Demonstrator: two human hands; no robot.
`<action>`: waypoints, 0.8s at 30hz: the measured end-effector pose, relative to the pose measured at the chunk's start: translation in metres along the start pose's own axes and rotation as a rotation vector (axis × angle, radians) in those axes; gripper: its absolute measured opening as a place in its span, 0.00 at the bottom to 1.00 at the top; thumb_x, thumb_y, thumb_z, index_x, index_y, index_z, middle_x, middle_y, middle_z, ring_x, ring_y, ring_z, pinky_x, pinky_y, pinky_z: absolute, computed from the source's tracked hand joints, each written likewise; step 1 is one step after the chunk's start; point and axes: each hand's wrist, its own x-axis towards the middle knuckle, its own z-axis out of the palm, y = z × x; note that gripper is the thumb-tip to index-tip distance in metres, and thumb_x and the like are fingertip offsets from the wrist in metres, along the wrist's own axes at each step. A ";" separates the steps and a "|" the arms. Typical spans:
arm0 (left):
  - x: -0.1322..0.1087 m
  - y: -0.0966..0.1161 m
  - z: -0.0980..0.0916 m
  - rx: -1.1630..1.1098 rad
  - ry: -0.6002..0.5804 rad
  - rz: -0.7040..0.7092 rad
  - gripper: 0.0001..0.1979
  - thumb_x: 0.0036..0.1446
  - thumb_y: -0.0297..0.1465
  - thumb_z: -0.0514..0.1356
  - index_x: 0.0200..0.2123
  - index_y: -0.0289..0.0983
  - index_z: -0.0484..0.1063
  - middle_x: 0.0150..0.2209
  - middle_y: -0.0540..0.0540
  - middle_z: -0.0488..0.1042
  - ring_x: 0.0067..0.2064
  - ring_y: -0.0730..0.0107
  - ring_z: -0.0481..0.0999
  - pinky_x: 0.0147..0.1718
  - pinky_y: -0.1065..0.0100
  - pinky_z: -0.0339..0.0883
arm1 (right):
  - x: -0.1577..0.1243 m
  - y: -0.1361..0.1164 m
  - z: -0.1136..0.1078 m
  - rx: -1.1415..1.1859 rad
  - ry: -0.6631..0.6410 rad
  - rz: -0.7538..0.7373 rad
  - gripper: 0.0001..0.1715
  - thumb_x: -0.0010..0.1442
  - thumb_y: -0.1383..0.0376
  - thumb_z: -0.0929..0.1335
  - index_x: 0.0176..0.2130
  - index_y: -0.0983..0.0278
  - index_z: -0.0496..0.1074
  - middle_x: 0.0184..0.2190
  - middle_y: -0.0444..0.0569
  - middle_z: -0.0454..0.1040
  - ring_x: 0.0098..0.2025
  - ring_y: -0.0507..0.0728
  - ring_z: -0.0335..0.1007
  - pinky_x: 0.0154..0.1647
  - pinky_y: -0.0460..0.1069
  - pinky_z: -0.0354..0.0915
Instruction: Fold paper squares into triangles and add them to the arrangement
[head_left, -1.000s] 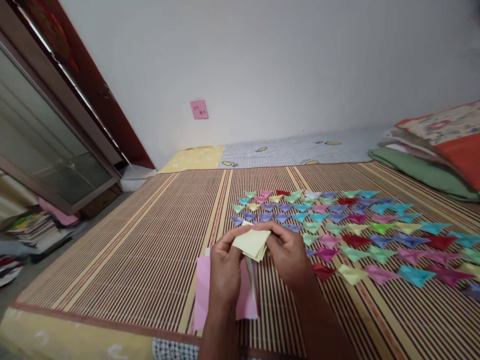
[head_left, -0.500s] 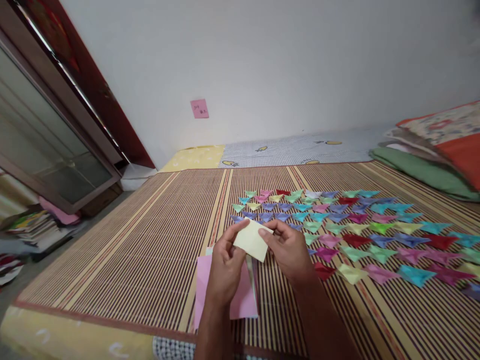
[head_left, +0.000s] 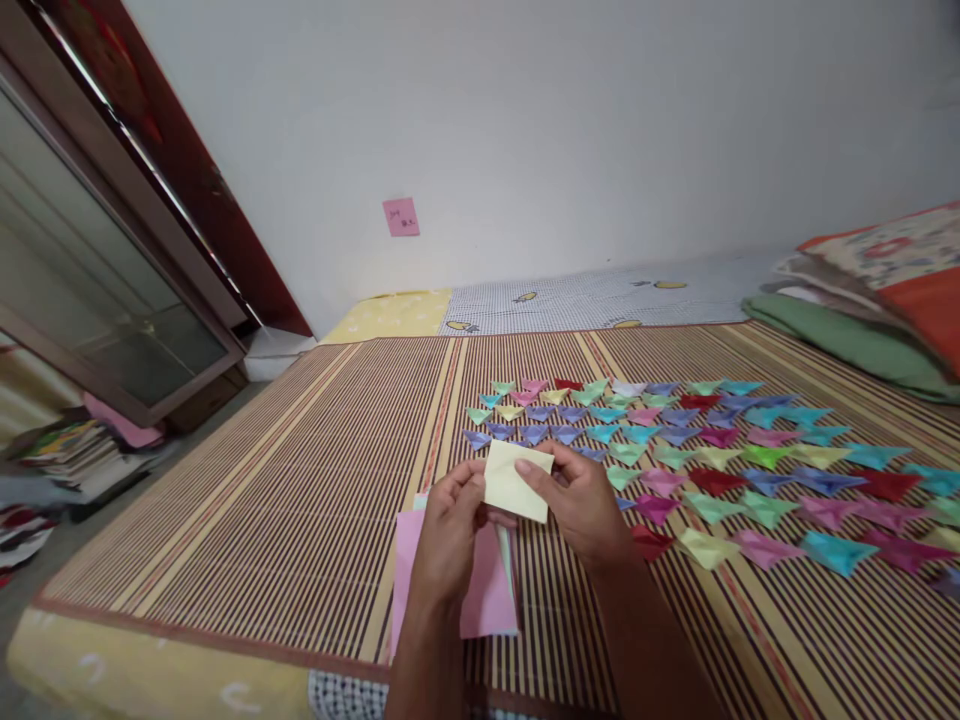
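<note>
Yellow paper was held up over the mat, in from the near edge. It was gripped from both sides: its left edge was pinched by the left hand, and its upper right was pressed under the thumb of the right hand, with that hand's fingers behind. Whether the hands met beneath it could not be made out.

Done, by the look of it: many pointed paper shapes in mixed colours, set out in rough rows from the middle of the mat toward its right side, the back row nearest the far edge. The rows were cut off by the view at right, so no full count was possible.

Left, as judged: the yellow piece was flat and straight-edged, not yet pointed like the others. A pink sheet, with paler edges showing beneath, lay unshaped by the mat's near edge, partly covered by the left forearm.
</note>
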 end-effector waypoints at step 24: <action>0.005 -0.013 -0.009 0.010 0.342 0.218 0.15 0.57 0.42 0.69 0.33 0.36 0.74 0.26 0.51 0.75 0.26 0.73 0.73 0.26 0.73 0.67 | 0.001 0.006 0.001 -0.153 -0.260 0.023 0.13 0.58 0.59 0.73 0.27 0.63 0.70 0.24 0.41 0.66 0.28 0.52 0.61 0.30 0.47 0.58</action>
